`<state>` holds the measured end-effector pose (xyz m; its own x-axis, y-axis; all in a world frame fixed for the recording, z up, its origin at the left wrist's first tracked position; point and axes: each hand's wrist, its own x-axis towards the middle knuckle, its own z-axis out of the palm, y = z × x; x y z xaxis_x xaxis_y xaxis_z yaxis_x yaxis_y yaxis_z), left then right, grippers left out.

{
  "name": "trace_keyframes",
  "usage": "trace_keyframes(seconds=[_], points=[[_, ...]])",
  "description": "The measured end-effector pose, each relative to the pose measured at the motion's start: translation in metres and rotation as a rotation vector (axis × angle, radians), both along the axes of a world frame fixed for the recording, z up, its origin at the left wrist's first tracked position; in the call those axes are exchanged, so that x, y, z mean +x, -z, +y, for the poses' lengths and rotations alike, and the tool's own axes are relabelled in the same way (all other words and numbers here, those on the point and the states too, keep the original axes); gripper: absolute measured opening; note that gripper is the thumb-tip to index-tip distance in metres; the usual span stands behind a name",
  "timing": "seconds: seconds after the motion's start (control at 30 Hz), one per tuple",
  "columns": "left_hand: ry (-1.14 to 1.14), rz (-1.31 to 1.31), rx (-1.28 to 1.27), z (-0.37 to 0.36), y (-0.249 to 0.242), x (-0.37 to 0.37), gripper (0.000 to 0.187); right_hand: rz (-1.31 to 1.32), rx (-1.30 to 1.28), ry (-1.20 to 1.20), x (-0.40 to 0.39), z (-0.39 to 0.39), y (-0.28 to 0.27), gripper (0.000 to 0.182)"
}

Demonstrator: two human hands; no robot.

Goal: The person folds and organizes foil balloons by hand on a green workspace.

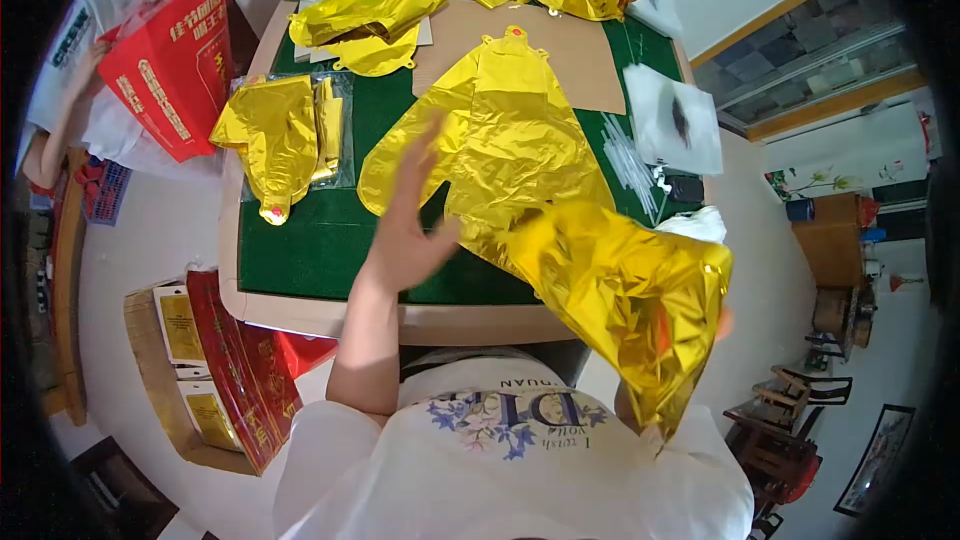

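A large flat gold foil piece (pixel 500 120) lies across the green table, a small red dot on its top tab. Over its lower left edge my left hand (pixel 405 230) is raised, blurred, fingers apart and holding nothing. A crumpled gold foil sheet (pixel 630 290) hangs at the table's front right, in front of my right arm. My right hand (pixel 727 323) is mostly hidden behind this sheet and holds it up; only a blurred bit of skin shows at its right edge. Whether the two foils are joined is unclear.
Folded gold foil (pixel 270 135) lies at the table's left, more gold foil (pixel 370 10) at the back. White sticks (pixel 630 165) and a clear bag (pixel 675 120) lie right. Another person (pixel 70 80) is near a red bag (pixel 175 65). An open carton (pixel 160 380) stands on the floor.
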<state>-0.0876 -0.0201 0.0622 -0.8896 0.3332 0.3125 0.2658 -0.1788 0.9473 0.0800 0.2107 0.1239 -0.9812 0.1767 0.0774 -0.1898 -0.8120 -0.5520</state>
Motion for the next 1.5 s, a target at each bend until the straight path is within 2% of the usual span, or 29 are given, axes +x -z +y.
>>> trace_keyframes(seconds=[0.03,0.07,0.1,0.13,0.17,0.2,0.23,0.27,0.33,0.37,0.43,0.53,0.63,0.67,0.73,0.83,0.93,1.03,1.1,1.13,1.17,1.2,1.27,1.3,1.37,1.4,1.47,1.5], points=[[0.221,0.278,-0.368,-0.006,-0.006,0.003,0.083,-0.162,0.058,0.279,-0.009,-0.013,-0.003,0.045],[0.349,0.222,-0.322,-0.004,-0.017,0.010,0.085,-0.323,0.117,0.558,-0.013,-0.019,-0.003,0.040],[0.476,0.166,-0.274,0.004,-0.028,0.017,0.088,-0.199,-0.172,-0.085,0.004,0.002,0.000,0.044],[0.474,0.168,-0.276,0.012,-0.031,0.022,0.088,-0.163,-0.161,-0.080,-0.010,0.000,-0.001,0.047],[0.534,0.033,-0.134,0.021,-0.034,0.026,0.083,-0.128,-0.149,-0.072,-0.031,-0.008,-0.003,0.051],[0.591,-0.103,0.010,0.028,-0.036,0.031,0.079,-0.120,-0.200,-0.163,-0.043,-0.023,-0.014,0.056],[0.493,-0.247,0.151,0.035,-0.032,0.039,0.053,-0.313,0.027,-0.109,-0.050,-0.029,-0.012,0.056],[0.495,-0.244,0.153,0.040,-0.025,0.037,0.053,0.025,-0.035,-0.352,-0.070,-0.032,-0.018,0.069],[0.403,-0.665,0.194,0.048,-0.015,0.030,0.039,-0.153,0.255,-0.154,-0.078,-0.036,-0.029,0.072],[0.385,-0.715,0.369,0.047,-0.014,0.030,0.032,-0.151,0.259,-0.160,-0.078,-0.030,-0.023,0.072],[0.333,-0.732,0.379,0.043,-0.013,0.026,0.030,-0.154,0.767,0.283,-0.077,-0.008,0.006,0.069],[0.250,-0.810,0.450,0.043,-0.005,0.016,0.029,-0.308,0.749,0.183,-0.076,0.008,0.048,0.063],[0.189,-0.915,0.488,0.046,0.020,-0.005,0.033,-0.505,0.853,-0.203,-0.052,0.024,0.081,0.056],[0.190,-0.916,0.488,0.047,0.027,-0.013,0.033,-0.530,1.086,-0.212,-0.048,0.024,0.076,0.046],[0.070,-0.929,0.365,0.050,0.033,-0.028,0.036,-0.460,0.987,-0.301,-0.047,0.022,0.088,0.026],[0.175,-0.861,0.452,0.052,0.035,-0.038,0.040,-0.436,1.028,-0.282,-0.048,0.023,0.095,0.016],[0.193,-0.768,0.432,0.052,0.023,-0.043,0.039,-0.349,1.050,-0.148,-0.055,0.029,0.100,0.015],[0.266,-0.666,0.439,0.051,0.010,-0.049,0.038,-0.358,0.965,-0.028,-0.062,0.018,0.087,0.017],[0.268,-0.729,0.486,0.051,0.014,-0.055,0.037,-0.360,0.885,0.077,-0.062,0.013,0.095,0.015],[0.264,-0.801,0.534,0.052,0.020,-0.061,0.037,-0.356,0.885,0.081,-0.062,0.014,0.104,0.015],[0.329,-0.757,0.642,0.057,0.049,-0.073,0.036,-0.437,0.836,0.081,-0.063,0.017,0.113,0.013],[0.333,-0.755,0.643,0.057,0.079,-0.080,0.036,-0.521,0.787,0.081,-0.064,0.020,0.124,0.010],[-0.091,-0.397,0.031,0.055,0.119,-0.085,0.032,-0.552,0.818,0.051,-0.062,0.037,0.156,0.006],[-0.083,-0.385,0.030,0.053,0.123,-0.078,0.032,-0.624,0.795,0.043,-0.062,0.038,0.168,0.005],[-0.332,0.285,-0.633,0.050,0.129,-0.060,0.032,-0.677,0.700,0.065,-0.062,0.030,0.168,0.007],[-0.332,0.284,-0.632,0.051,0.132,-0.061,0.032,-0.678,0.702,0.065,-0.062,0.031,0.167,0.007],[-0.271,0.492,-0.724,0.053,0.137,-0.062,0.036,-0.669,0.745,0.045,-0.062,0.035,0.166,0.008],[-0.273,0.490,-0.721,0.053,0.135,-0.062,0.036,-0.670,0.748,0.045,-0.061,0.040,0.169,0.008]])
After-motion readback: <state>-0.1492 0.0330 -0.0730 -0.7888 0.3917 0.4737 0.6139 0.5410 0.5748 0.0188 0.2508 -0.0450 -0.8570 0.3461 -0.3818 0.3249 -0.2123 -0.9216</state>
